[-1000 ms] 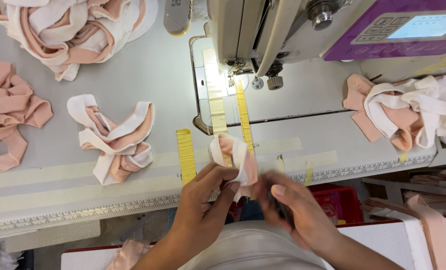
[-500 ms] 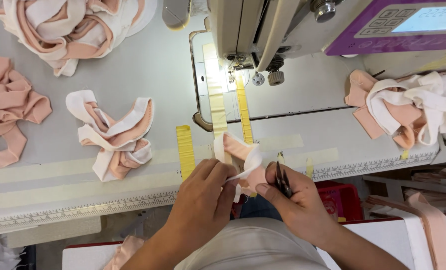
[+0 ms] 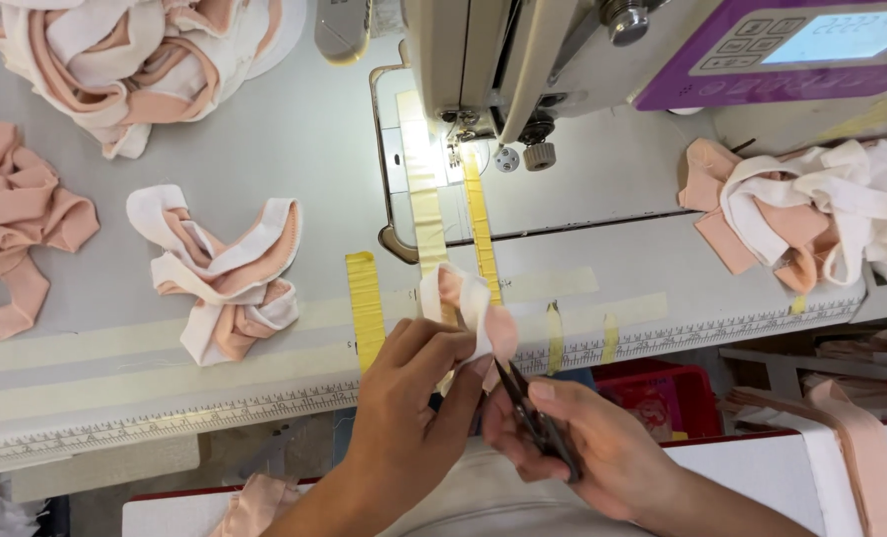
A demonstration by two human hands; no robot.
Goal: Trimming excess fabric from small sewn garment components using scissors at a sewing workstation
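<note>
We pinch the fabric strip [image 3: 468, 308] in our left hand [image 3: 408, 398]; our right hand [image 3: 592, 447] grips small snips [image 3: 533, 418] just below it, trimming; next needs a careful cut.

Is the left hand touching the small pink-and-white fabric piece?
Touching. Head view: left hand pinches the fabric piece between its fingertips.

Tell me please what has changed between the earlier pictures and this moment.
The right hand, blurred and apparently empty at first, now holds dark snips with the tips at the pink and white fabric piece. The left hand keeps pinching that piece at the table edge. The fabric piles and the sewing machine stayed in place.
</note>
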